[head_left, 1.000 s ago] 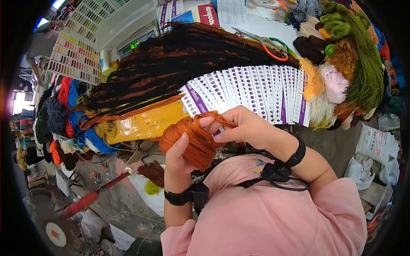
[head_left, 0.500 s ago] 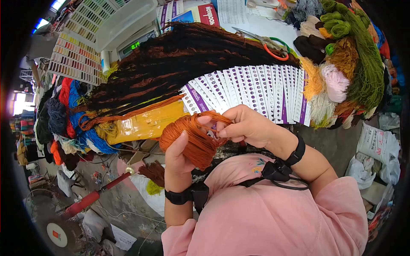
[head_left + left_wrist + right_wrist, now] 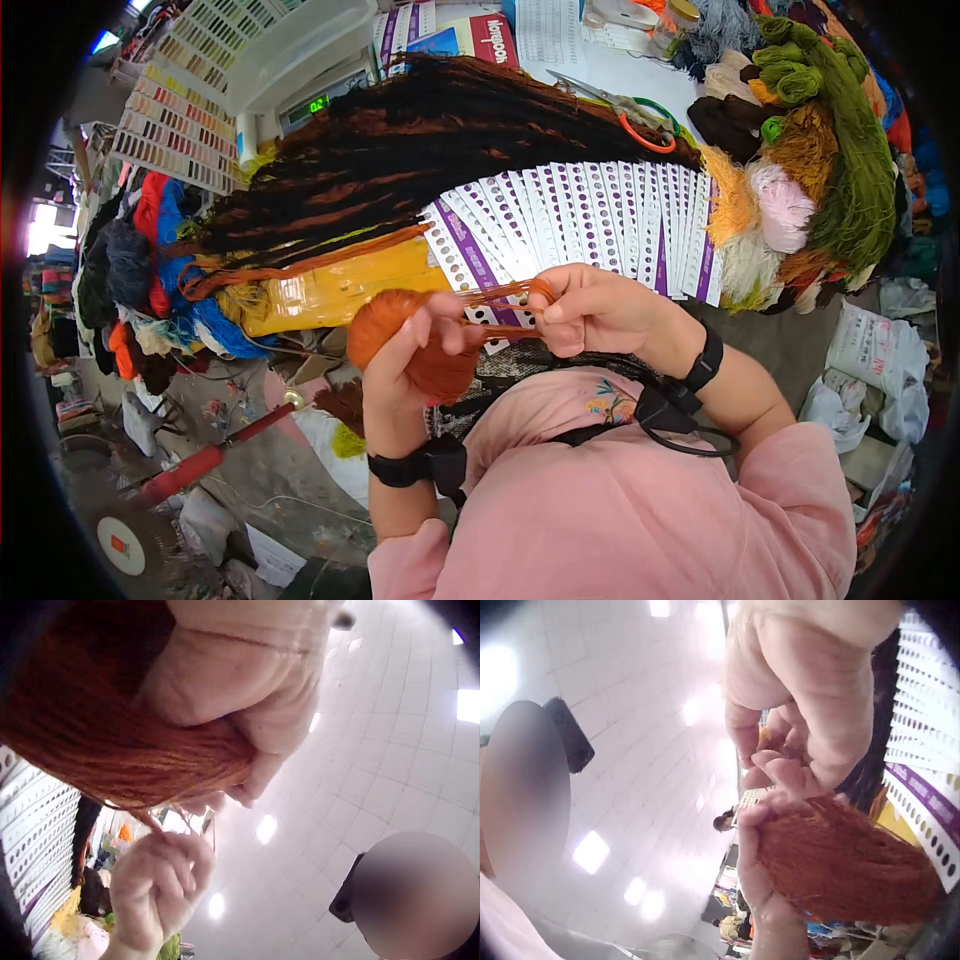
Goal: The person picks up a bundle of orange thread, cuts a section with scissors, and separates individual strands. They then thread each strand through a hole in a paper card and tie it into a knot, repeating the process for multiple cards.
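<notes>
A thick skein of rust-orange yarn [image 3: 370, 325] lies in my left hand [image 3: 398, 368], which grips it from below in the head view. My right hand [image 3: 605, 312] is a short way to the right and pinches a looped end of the same yarn. Several strands [image 3: 497, 293] run taut across the gap between the hands. In the left wrist view the skein [image 3: 105, 742] bulges out below the left fingers [image 3: 217, 682]. Seen from the right wrist, the skein [image 3: 847, 862] spreads out under the right hand [image 3: 810, 690].
Behind the hands, white hole-punched cards [image 3: 600, 225] fan across the table. Black and brown yarn [image 3: 400, 140] stretches beyond them, with orange-handled scissors [image 3: 645, 125] on it. A yellow packet [image 3: 345, 290] lies left, a scale [image 3: 315, 105] behind. Coloured yarn bundles [image 3: 780, 205] crowd the right.
The hands were close together at the skein's right end. Now the left hand and skein have shifted left and the right hand has moved right, stretching strands between them.
</notes>
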`<state>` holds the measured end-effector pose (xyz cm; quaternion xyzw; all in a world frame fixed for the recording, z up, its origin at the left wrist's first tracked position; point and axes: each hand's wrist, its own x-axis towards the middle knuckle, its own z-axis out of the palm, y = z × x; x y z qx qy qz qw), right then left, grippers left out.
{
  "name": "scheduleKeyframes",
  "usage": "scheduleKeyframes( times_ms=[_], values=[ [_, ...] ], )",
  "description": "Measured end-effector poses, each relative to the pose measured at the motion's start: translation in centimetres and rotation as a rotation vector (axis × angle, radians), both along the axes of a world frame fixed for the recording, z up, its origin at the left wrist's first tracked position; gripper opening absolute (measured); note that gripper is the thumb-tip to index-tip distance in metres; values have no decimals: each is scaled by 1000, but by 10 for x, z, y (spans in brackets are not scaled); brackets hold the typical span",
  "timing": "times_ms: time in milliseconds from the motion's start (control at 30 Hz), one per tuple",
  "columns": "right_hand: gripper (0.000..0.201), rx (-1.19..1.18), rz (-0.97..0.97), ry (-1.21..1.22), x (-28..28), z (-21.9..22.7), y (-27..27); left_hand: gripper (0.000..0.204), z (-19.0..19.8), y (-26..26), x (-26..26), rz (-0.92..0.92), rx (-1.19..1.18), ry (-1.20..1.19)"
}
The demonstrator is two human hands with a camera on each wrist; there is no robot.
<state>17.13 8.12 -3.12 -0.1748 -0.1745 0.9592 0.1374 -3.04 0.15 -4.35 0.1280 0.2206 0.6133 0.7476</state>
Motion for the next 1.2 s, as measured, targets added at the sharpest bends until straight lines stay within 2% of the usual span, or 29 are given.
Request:
scheduleKeyframes(
  times_ms=[33,133,167,267,300,333,400,467,500,567,600,633,667,700,733,767,800,833,867,900,967,1000,1033,1067,1100,1133,1167,1200],
  values=[
    [3,-27,59,-38,-1,2,1,18,33,8,15,-41,-178,311],
    [3,419,209,-345,4,31,14,17,18,25,7,-346,-69,482],
    [4,944,110,-487,7,31,17,15,19,29,-4,-375,-36,435],
    [5,1034,87,-535,15,49,28,15,20,23,-32,-198,-252,512],
    [4,860,4,-405,18,56,33,13,10,16,-50,68,-336,421],
    [8,795,-88,-176,22,58,40,14,-5,4,-73,334,-420,328],
    [12,499,-316,-24,32,57,53,13,-32,-22,-120,590,-399,369],
    [13,341,-448,111,64,43,73,16,-74,-63,-182,838,-367,407],
    [9,375,-536,20,85,39,89,16,-101,-92,-219,889,-365,502],
    [7,417,-778,-234,138,39,125,17,-168,-185,-305,735,-298,1143],
    [7,428,-931,-393,172,41,145,18,-188,-227,-338,720,-305,1174],
    [7,663,-954,-412,220,43,171,18,-193,-246,-348,801,-366,1030],
    [6,660,-1090,-458,299,51,211,21,-188,-250,-360,895,-366,457],
    [9,887,-1302,-536,351,65,232,25,-182,-254,-371,1046,-381,-125],
    [10,903,-1317,-276,421,72,260,27,-170,-241,-362,1023,-364,-7],
    [11,961,-1348,-302,385,88,251,30,-158,-215,-336,999,-345,112],
    [12,1017,-1384,-329,310,102,227,31,-140,-176,-301,932,-354,103],
    [12,1177,-1212,-554,255,89,216,33,-119,-135,-265,863,-361,97],
    [13,1322,-1023,-775,198,72,203,32,-97,-92,-221,586,-212,-296],
    [14,1353,-926,-1014,126,59,174,31,-75,-48,-177,258,-167,-623],
    [12,1135,-576,-908,63,10,156,22,-108,6,-145,161,-172,-591],
    [14,1028,-404,-883,31,-14,147,18,-105,31,-125,167,-225,-469],
    [12,1133,-335,-839,5,-46,148,14,-103,57,-106,165,-280,-348],
    [11,1168,-242,-952,-21,-60,143,11,-91,78,-86,195,-396,-109],
    [10,1225,-250,-940,-41,-75,139,11,-89,93,-69,143,-378,150],
    [10,1380,-327,-947,-57,-91,136,12,-90,105,-56,90,-359,406],
    [10,1481,-423,-939,-69,-103,132,15,-98,114,-49,2,-410,472],
    [9,1465,-475,-918,-77,-119,129,17,-106,121,-42,-87,-461,536]
  ],
)
